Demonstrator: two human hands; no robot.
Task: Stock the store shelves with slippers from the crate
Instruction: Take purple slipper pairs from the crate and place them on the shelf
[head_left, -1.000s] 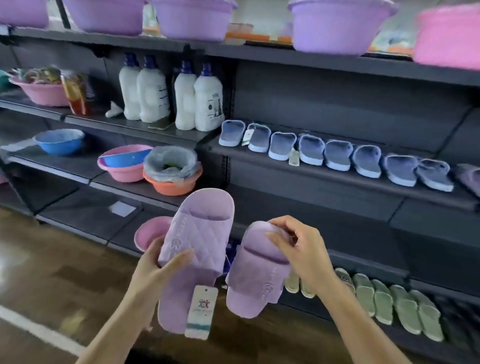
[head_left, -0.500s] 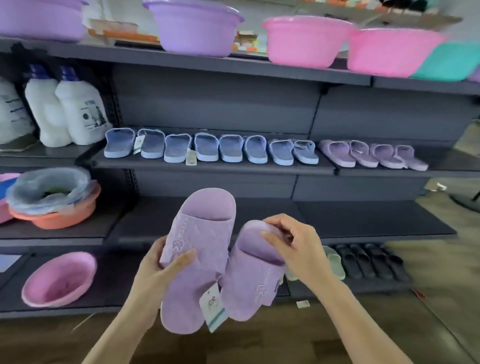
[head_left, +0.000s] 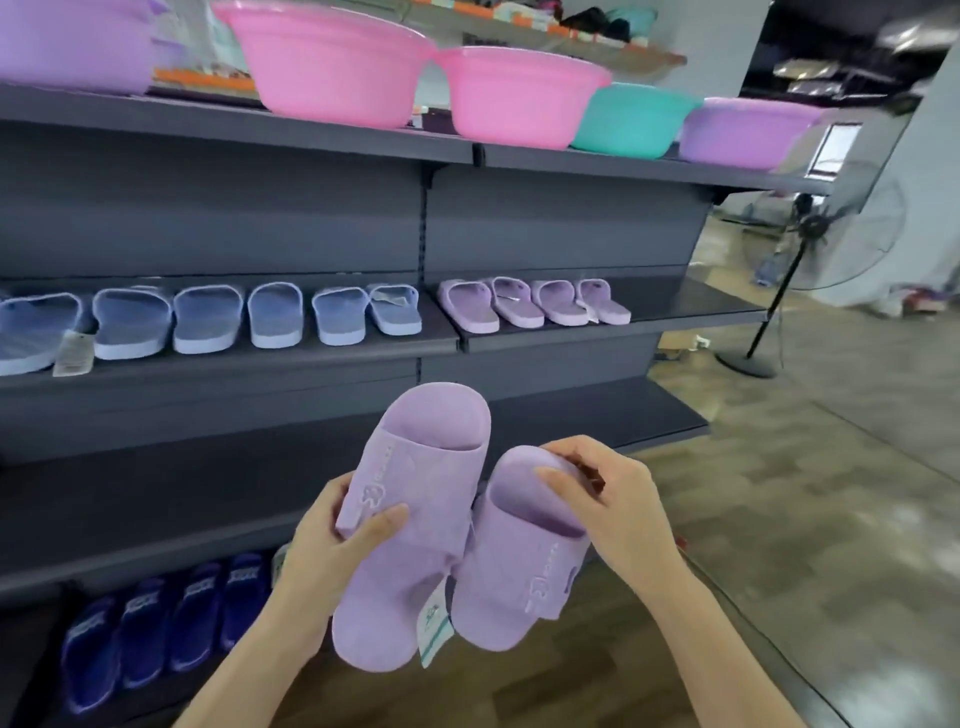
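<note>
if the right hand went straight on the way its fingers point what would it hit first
Probably the other lilac slipper in the left hand; the right hand, pinching its own slipper, points leftward at it.

Looks like a retail shop. Shows dark metal shelving in tiers, stocked in neat rows sorted by colour: blue slippers, lilac slippers just beside them, navy slippers on the lowest tier, a few with paper tags attached. Carries plastic basins in pink, teal and purple on top. Opens onto wood-look floor with a pedestal fan nearby.
</note>
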